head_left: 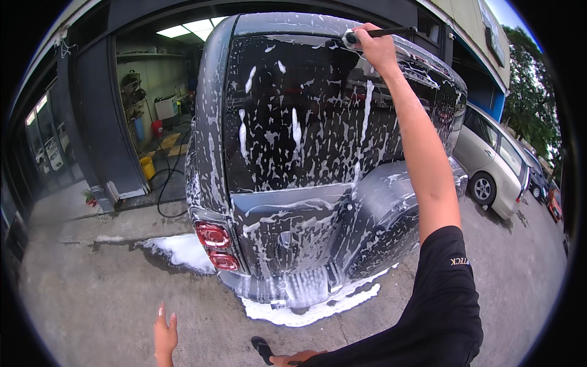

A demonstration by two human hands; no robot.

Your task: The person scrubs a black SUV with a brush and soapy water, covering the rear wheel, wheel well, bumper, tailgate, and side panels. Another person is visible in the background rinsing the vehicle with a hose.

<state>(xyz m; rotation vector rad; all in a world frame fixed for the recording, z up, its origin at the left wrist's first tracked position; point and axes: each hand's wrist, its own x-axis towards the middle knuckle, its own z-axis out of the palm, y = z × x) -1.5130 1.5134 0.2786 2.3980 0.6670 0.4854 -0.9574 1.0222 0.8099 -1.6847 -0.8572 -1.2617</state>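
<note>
The right hand was closed around the handle of a black-handled tool, probably a brush, at about one o'clock, its foamy head against the upper rear edge of the dark vehicle in the centre. The arm stretched up, presumably because that edge stood high; the handle pointed toward two o'clock, perhaps to let the head lie along the seam above the rear window. At seven o'clock the left hand hung empty, fingers extended and slightly apart, maybe for balance. Foam lay on the ground at six o'clock, likely drained off the bodywork. Pale lettering marked the black sleeve at four o'clock.
</note>
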